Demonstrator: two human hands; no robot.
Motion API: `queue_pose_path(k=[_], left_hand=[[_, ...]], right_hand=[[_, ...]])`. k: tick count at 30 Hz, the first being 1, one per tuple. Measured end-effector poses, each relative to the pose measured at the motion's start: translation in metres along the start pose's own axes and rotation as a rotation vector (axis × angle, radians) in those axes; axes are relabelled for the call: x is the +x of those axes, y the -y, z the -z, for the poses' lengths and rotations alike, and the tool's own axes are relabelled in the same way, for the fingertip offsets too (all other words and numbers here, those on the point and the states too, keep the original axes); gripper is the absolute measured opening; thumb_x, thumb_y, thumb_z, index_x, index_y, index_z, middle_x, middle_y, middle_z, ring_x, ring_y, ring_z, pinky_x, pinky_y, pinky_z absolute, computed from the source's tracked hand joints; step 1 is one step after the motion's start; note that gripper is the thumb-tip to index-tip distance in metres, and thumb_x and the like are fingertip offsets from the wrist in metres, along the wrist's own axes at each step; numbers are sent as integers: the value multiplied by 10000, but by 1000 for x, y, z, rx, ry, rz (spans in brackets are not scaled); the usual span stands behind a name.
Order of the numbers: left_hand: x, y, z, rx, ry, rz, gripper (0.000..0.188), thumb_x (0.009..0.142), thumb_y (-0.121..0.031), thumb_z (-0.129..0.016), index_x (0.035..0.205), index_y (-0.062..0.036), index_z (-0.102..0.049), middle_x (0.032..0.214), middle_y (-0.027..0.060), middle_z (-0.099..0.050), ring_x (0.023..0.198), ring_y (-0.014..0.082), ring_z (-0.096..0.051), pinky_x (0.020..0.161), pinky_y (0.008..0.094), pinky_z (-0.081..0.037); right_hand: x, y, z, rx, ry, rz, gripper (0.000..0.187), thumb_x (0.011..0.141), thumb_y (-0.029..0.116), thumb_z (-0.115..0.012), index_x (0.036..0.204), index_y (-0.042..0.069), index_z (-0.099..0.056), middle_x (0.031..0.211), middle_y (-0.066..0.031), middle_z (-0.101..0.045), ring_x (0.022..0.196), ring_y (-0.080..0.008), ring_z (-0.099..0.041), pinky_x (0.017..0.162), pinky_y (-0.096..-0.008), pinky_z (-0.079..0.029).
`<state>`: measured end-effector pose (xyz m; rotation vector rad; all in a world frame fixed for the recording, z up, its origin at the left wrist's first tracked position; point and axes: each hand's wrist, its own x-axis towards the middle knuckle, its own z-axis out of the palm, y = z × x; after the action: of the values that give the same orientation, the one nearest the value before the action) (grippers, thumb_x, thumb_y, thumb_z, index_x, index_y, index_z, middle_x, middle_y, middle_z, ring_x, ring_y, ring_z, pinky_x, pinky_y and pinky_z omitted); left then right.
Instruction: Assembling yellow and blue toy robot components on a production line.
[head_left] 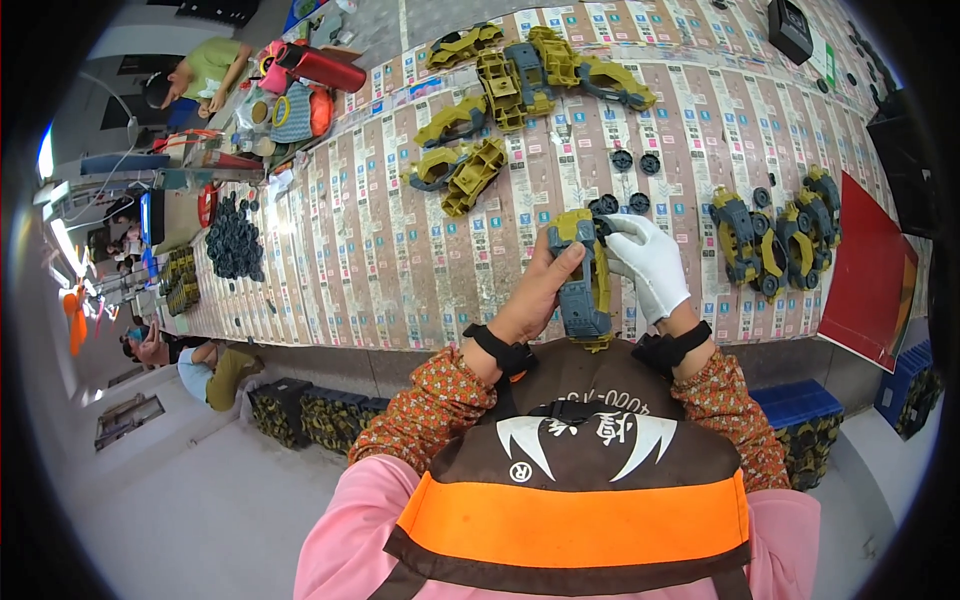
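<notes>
My left hand [535, 295], bare, is closed around a yellow-green and grey plastic toy vehicle body [585, 305], its thumb lying across the grey part. The body is held upright just over the table's near edge, in front of my apron. My right hand [655, 268], in a white glove, has its fingertips pinched at the body's upper right side on a dark round part that looks like a black wheel [602, 228], partly hidden by the fingers. Just beyond the fingers lie loose black wheels, one [640, 203] right of the body and another [622, 160] farther off.
Several yellow-green vehicle bodies [505, 90] lie at the far middle of the table [350, 240]. Bodies with wheels [765, 245] stand at right beside a red board [870, 270]. A heap of dark parts [234, 240] is at left. Another person [205, 75] sits at far left.
</notes>
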<state>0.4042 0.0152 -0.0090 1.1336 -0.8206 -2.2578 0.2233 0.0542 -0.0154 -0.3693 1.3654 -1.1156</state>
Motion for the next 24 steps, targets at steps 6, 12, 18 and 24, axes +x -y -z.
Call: queue_pose_path(k=[6,12,18,24], left_hand=[[1,2,0,38,3,-3,641,1015,-376,-644,1504,-111,-324,1379,67,-516,1261,171,-505,1081,347,-413],[2,3,-1,109,-1,2,693,1016,-390,-640,1527,-95,-275,1386,79,-508,1282,177,-490,1105,349,-393],[9,18,6,339,54,-131,826,1024,-396,-623,1562,-61,-94,1422,113,-447,1324,194,-440,1143,356,-352],[14,11,2,372,172,-60,787,1035,-386,-603,1540,-71,-88,1415,111,-439,1339,196,-422,1138,349,-351]], right_hand=[[4,-2,2,80,-67,-59,297,937,98,-651,1222,12,-644,1133,-72,-688,948,-152,-702,776,-289,-590],[9,-11,2,-57,-65,42,290,927,93,-670,1203,7,-646,1042,-61,-717,923,-154,-712,787,-289,-583],[-8,-10,-4,-599,-106,451,318,854,-2,-629,1170,29,-642,1034,-174,-706,909,-293,-725,821,-363,-558],[-3,-4,0,-625,-62,508,319,777,-38,-591,1088,27,-625,989,-190,-675,881,-367,-692,780,-390,-546]])
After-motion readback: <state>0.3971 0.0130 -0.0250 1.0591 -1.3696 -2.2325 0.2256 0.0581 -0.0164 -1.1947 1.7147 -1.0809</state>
